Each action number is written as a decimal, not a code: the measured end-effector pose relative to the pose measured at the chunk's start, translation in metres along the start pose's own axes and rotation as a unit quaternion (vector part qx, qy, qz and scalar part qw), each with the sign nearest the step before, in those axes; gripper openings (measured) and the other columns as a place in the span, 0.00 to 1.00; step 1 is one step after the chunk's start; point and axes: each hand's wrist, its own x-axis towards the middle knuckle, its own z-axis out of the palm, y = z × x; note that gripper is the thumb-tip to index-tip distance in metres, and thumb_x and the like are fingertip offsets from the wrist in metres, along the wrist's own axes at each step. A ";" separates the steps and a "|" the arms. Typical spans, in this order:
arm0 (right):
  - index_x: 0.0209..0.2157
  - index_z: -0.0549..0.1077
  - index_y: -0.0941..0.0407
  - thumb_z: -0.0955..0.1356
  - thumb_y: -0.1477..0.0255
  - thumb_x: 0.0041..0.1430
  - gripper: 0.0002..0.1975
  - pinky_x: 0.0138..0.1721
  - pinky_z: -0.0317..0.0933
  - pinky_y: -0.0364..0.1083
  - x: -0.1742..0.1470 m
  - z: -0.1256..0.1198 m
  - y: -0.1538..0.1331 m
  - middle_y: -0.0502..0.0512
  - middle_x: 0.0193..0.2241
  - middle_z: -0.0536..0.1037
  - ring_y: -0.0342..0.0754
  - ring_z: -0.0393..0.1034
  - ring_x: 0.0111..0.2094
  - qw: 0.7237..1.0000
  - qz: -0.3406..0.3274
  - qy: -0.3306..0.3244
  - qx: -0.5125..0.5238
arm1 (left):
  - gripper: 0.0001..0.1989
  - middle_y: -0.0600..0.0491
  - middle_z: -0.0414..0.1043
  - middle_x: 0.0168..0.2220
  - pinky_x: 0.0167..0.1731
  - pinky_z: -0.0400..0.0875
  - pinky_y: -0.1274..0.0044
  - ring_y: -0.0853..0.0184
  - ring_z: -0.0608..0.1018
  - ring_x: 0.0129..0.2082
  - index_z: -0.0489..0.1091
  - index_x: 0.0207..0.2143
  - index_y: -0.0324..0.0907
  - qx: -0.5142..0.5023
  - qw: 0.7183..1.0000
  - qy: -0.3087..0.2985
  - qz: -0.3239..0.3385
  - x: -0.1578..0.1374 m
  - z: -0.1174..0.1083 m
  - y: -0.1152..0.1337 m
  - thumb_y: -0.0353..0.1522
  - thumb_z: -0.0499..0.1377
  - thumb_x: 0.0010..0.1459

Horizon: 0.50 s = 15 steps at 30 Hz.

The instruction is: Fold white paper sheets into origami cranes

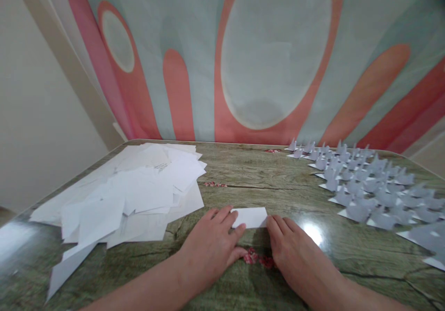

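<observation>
A small folded white sheet of paper (251, 217) lies flat on the table between my hands. My left hand (215, 237) rests over its left end, fingertips pressing the paper, with the fingers apart and the thumb off to the side on the table. At the right end, my right hand (290, 246) is closed, its curled fingertips on the paper's edge; its thumb is hidden. To the left is a loose heap of white paper sheets (149, 181), nearest my left hand. Folded paper figures with pointed tips (359, 211) stand in rows on the right.
The wood-patterned table (243, 172) has a glossy top with printed red flowers. Its back edge meets a wall hanging (201, 93) with coral and pale green shapes. One sheet (69, 269) sticks out from the heap toward the front left.
</observation>
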 end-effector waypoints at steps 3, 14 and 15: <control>0.29 0.77 0.64 0.67 0.82 0.40 0.10 0.32 0.61 0.53 0.001 -0.001 0.001 0.64 0.28 0.72 0.57 0.64 0.31 1.000 0.000 -0.006 0.011 | 0.20 0.45 0.66 0.50 0.50 0.58 0.62 0.54 0.62 0.55 0.67 0.46 0.42 0.009 1.000 -0.010 -0.012 -0.005 -0.005 0.001 0.43 0.53 0.57; 0.24 0.74 0.58 0.65 0.84 0.47 0.09 0.38 0.59 0.50 0.010 0.012 0.032 0.56 0.27 0.72 0.50 0.64 0.33 0.977 0.009 0.023 0.212 | 0.15 0.44 0.70 0.45 0.50 0.61 0.67 0.57 0.67 0.50 0.71 0.41 0.33 0.015 1.000 0.001 -0.008 -0.002 -0.004 0.004 0.35 0.56 0.56; 0.23 0.73 0.57 0.64 0.84 0.48 0.10 0.39 0.59 0.49 0.013 0.016 0.037 0.55 0.29 0.72 0.49 0.64 0.33 0.967 0.030 0.032 0.253 | 0.14 0.44 0.70 0.45 0.50 0.62 0.67 0.57 0.68 0.49 0.71 0.40 0.33 0.018 1.000 0.005 0.000 -0.002 -0.003 0.005 0.34 0.56 0.55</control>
